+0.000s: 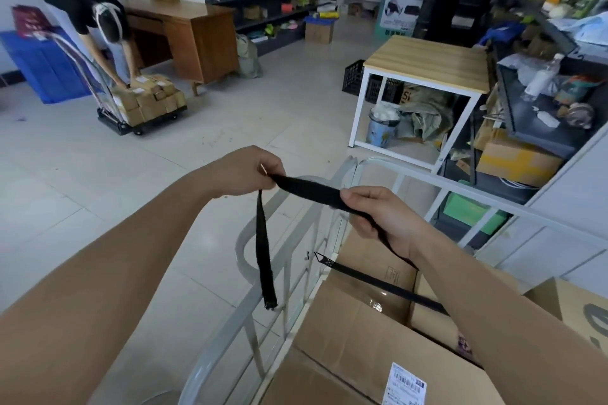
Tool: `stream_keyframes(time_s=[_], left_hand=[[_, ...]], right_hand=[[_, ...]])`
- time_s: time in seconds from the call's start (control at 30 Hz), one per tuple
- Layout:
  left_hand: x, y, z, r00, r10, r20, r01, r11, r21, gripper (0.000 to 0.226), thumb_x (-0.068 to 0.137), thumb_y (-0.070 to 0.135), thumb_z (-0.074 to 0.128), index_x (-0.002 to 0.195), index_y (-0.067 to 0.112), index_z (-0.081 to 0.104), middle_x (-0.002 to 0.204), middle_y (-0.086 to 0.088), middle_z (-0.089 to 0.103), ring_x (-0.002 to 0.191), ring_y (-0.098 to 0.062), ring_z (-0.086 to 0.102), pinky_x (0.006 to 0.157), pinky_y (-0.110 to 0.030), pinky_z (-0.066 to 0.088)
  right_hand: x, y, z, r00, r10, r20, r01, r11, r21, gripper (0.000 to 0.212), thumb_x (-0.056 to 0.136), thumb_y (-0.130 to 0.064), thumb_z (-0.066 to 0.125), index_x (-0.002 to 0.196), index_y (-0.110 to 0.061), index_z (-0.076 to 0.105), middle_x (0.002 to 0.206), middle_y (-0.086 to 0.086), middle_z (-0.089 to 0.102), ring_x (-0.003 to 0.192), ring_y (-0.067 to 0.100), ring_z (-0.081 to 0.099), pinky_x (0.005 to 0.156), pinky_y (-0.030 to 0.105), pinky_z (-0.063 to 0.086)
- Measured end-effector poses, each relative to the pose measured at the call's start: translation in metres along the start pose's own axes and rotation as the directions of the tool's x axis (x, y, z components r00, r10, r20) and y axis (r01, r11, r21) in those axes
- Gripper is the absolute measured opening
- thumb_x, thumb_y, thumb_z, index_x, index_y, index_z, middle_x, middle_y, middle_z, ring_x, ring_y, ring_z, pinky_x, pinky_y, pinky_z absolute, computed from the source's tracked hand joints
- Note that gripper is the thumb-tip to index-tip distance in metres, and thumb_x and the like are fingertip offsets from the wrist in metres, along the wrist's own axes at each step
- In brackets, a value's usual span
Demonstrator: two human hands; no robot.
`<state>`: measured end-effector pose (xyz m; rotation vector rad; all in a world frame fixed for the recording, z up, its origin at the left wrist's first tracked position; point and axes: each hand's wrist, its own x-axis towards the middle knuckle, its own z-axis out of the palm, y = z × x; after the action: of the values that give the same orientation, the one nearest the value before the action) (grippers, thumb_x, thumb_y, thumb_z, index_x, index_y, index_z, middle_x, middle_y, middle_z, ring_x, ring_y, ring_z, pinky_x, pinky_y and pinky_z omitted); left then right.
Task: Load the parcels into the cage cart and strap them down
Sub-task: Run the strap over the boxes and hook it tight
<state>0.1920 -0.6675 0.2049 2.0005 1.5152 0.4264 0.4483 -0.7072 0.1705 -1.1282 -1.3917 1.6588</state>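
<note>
- While another person (pixel 95 16) bends over a hand trolley (pixel 144 105) of small boxes far off at the left, the job here looks to be the strapping: parcels already sit in the cage cart (pixel 230 322).
- The left hand (pixel 250 171) pinches the black strap (pixel 309 190) between thumb and fingertips, above the cart's left rail. From that pinch a free tail (pixel 264 256) hangs straight down outside the rail and ends in a rough tip.
- The strap is flat, matte black webbing, drawn fairly level between the two hands.
- It looks light, soft and limp, so it should fold and twist rather than keep a shape. It is probably best held flat across its width, near the end to be threaded, and kept taut between two grips.
- The right hand (pixel 378 214) has its fingers curled round the strap, which runs on under the wrist and down toward the load.
- The parcels (pixel 355 332) are brown taped cardboard boxes, filling the cart up to its rail. One at the near edge carries a white shipping label (pixel 406 385).
- A second run of webbing (pixel 378 283) lies across the box tops, its stitched end by the left rail. I cannot tell whether it is the same strap.
- A wood-topped table (pixel 427 59) stands beyond, to the right.
</note>
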Motion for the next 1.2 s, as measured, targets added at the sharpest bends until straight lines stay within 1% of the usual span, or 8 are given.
stream_keyframes(time_s=[0.1,0.23,0.43,0.57,0.67,0.9,1.07,1.2], left_hand=[[0.000,0.001,-0.011,0.973,0.080,-0.218,-0.041,0.983,0.178,0.018,0.088,0.002,0.060,0.089,0.017,0.069,0.084,0.003,0.063,0.086,-0.022,0.060,0.073,-0.031,0.046],[-0.012,-0.003,-0.031,0.984,-0.035,-0.173,0.002,0.983,-0.185,0.011,0.087,0.006,0.069,0.095,0.012,0.074,0.087,-0.008,0.075,0.080,-0.019,0.071,0.077,-0.036,0.058],[-0.029,-0.004,-0.051,0.967,0.040,-0.253,-0.108,0.960,-0.260,0.029,0.098,0.003,0.049,0.091,0.025,0.066,0.095,-0.007,0.067,0.095,-0.015,0.063,0.090,-0.042,0.052],[-0.037,-0.004,-0.060,0.940,0.084,-0.331,-0.187,0.937,-0.295,0.035,0.100,0.002,0.045,0.094,0.029,0.065,0.070,0.014,0.062,0.068,0.000,0.056,0.069,-0.021,0.050],[-0.045,-0.012,-0.067,0.927,0.065,-0.369,-0.175,0.946,-0.272,0.026,0.098,0.004,0.050,0.101,0.022,0.069,0.066,0.012,0.067,0.061,-0.001,0.053,0.059,-0.014,0.044],[-0.057,-0.088,-0.022,0.984,-0.167,0.062,0.178,0.956,-0.233,0.013,0.090,0.007,0.065,0.085,0.011,0.076,0.076,-0.003,0.074,0.058,-0.011,0.052,0.059,-0.027,0.043],[-0.067,-0.155,0.048,0.850,-0.366,0.378,0.422,0.903,-0.074,0.019,0.096,0.018,0.058,0.085,0.011,0.072,0.082,0.000,0.075,0.063,-0.010,0.057,0.062,-0.024,0.044],[-0.074,-0.191,0.098,0.784,-0.416,0.460,0.453,0.891,0.034,0.023,0.098,0.023,0.052,0.082,0.013,0.065,0.077,0.005,0.070,0.067,-0.008,0.055,0.065,-0.022,0.041]], right_hand=[[0.002,-0.004,-0.001,0.998,-0.068,0.012,0.066,0.988,0.136,0.032,0.080,-0.033,0.063,0.089,-0.004,0.070,0.040,0.000,0.038,0.035,0.009,0.027,0.046,0.025,0.015],[0.005,-0.008,-0.006,0.993,-0.117,0.018,0.109,0.962,0.251,0.033,0.068,-0.042,0.074,0.078,-0.010,0.074,0.040,0.000,0.038,0.034,0.009,0.028,0.039,0.018,0.023],[0.010,-0.006,-0.001,0.987,-0.151,0.058,0.121,0.927,0.355,0.037,0.066,-0.042,0.080,0.081,-0.009,0.072,0.041,-0.001,0.038,0.036,0.008,0.029,0.038,0.018,0.025],[0.016,-0.011,0.004,0.984,-0.162,0.068,0.121,0.907,0.403,0.028,0.070,-0.037,0.074,0.077,-0.011,0.072,0.040,-0.002,0.038,0.036,0.008,0.029,0.040,0.019,0.020],[0.019,-0.007,0.005,0.989,-0.126,0.075,0.095,0.939,0.329,0.028,0.071,-0.038,0.072,0.077,-0.011,0.073,0.041,-0.001,0.039,0.036,0.009,0.030,0.039,0.019,0.023],[0.024,0.056,0.005,0.984,0.178,0.030,-0.172,0.974,-0.144,0.024,0.089,-0.029,0.064,0.087,-0.006,0.071,0.049,0.004,0.045,0.042,0.011,0.035,0.043,0.020,0.026],[0.028,0.119,0.007,0.913,0.398,0.094,-0.333,0.857,-0.393,0.032,0.094,-0.034,0.062,0.089,-0.002,0.069,0.057,0.004,0.053,0.050,0.010,0.046,0.055,0.018,0.039],[0.031,0.158,0.013,0.872,0.477,0.108,-0.351,0.764,-0.541,0.038,0.094,-0.042,0.061,0.072,-0.011,0.063,0.065,0.008,0.059,0.061,0.015,0.051,0.071,0.029,0.042]])
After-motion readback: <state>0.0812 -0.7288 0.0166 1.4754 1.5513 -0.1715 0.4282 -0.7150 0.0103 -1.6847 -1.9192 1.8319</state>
